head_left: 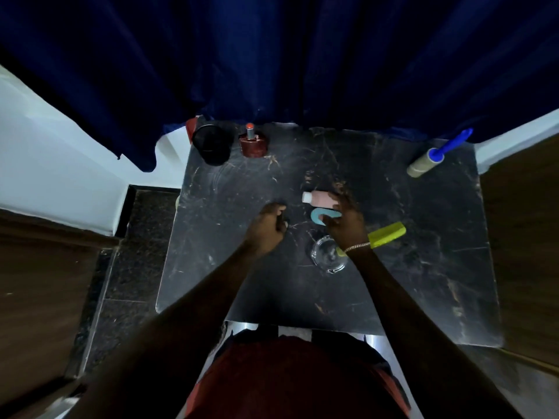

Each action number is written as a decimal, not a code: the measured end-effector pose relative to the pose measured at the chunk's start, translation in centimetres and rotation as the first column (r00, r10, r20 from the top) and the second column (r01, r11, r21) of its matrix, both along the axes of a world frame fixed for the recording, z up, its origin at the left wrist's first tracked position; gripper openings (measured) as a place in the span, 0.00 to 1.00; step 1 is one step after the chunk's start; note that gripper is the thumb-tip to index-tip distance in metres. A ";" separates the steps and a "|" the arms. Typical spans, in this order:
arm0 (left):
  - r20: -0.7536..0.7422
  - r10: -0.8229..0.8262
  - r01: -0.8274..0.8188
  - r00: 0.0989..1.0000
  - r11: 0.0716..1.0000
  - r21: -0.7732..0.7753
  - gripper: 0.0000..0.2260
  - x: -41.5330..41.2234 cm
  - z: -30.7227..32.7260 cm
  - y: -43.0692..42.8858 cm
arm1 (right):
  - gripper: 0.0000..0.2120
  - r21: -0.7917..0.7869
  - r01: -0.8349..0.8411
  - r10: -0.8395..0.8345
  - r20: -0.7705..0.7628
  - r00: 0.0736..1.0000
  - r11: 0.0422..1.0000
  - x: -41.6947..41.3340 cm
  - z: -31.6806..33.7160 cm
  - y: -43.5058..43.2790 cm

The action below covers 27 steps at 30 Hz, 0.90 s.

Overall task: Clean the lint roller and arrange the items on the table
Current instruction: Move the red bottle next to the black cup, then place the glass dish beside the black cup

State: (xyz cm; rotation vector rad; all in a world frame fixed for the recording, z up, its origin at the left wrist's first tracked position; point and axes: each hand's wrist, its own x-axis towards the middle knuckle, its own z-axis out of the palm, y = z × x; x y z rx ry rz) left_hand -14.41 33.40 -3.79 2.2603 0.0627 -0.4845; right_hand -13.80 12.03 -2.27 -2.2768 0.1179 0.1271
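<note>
The person wears a dark red, rust-toned garment [290, 379] that fills the bottom middle of the head view, its cloth plain and dim, with a darker, blurred edge along the top that is too unclear to name. The left forearm [187, 313] and the right forearm [402, 313] are bare along all of their visible length, and the left hand [269, 225] and right hand [348, 225] are bare as well. Round the right wrist sits a thin, pale gold chain bracelet [358, 246], its fine links catching the light.
</note>
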 end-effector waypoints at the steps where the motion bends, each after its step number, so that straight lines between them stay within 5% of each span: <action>1: -0.007 -0.016 0.016 1.000 1.000 0.002 0.21 -0.6 0.3 -1.1 | 0.26 -0.016 0.016 -0.016 -0.001 1.000 1.000 -1.2 -0.1 -0.8; 4: -0.062 -0.052 0.052 0.997 0.999 -0.005 0.20 -2.0 0.3 -4.4 | 0.24 -0.082 0.115 -0.116 -0.008 0.993 0.990 -4.4 -0.5 -2.7; 10: -0.238 -0.127 0.150 0.963 0.985 0.083 0.20 -3.8 -0.7 -9.4 | 0.18 -0.175 0.266 -0.307 -0.285 0.908 0.948 -8.4 -1.9 -5.2; 18: -0.277 -0.047 0.099 0.960 0.979 0.177 0.16 -4.0 -0.7 -12.1 | 0.15 0.001 0.301 -0.277 -0.385 0.880 0.954 -9.1 -2.5 -5.0; 27: -0.292 0.077 -0.046 0.953 0.993 0.110 0.11 -3.9 -0.6 -12.8 | 0.11 0.329 0.567 -0.314 -0.577 0.754 0.755 -9.0 -2.6 -5.1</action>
